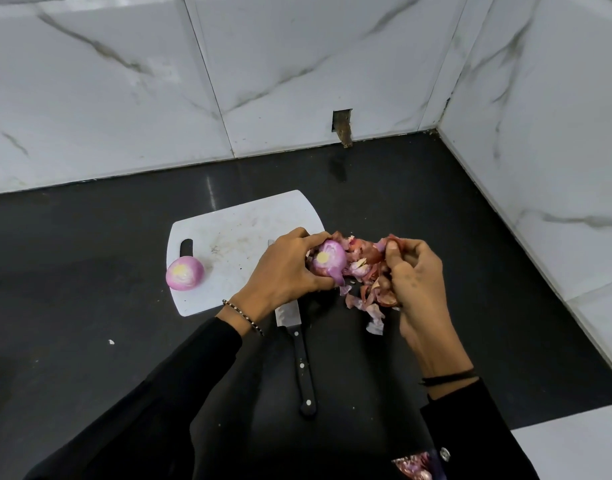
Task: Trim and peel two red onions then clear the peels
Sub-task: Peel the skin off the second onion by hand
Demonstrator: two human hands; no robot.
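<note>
view from the head, looking down at a dark worktop (89, 237) set in a corner of white marbled wall (297, 64). a person in black sleeves works with both hands just right of a white cutting board (235, 230).

the left hand (287, 268) has its grip closed round the second onion (328, 261), fingers over the top and thumb below. the onion is held above the board's right edge. its long axis points roughly at the camera, so the pale trimmed end faces the viewer. most of it looks bare and purple. a loose flap (339, 279) of skin hangs from its lower right side.

the right hand (415, 282) is just to the right of the onion, fingers curled, its grip pinching a reddish piece of skin (392, 242). whether that piece is attached to the onion cannot be told. between and under the hands, a heap of peels (366, 292) lies on the worktop, off the board.

the peeled onion (185, 273) sits at the board's near left corner, well apart from both hands. a knife (302, 362) lies between the forearms, blade on the board and partly under the left wrist, black handle pointing toward the person.

the hanging flap is on the side facing the right hand, so that hand is likely the one to strip it, pulling away to the right. clearing the peels is not yet done.
</note>
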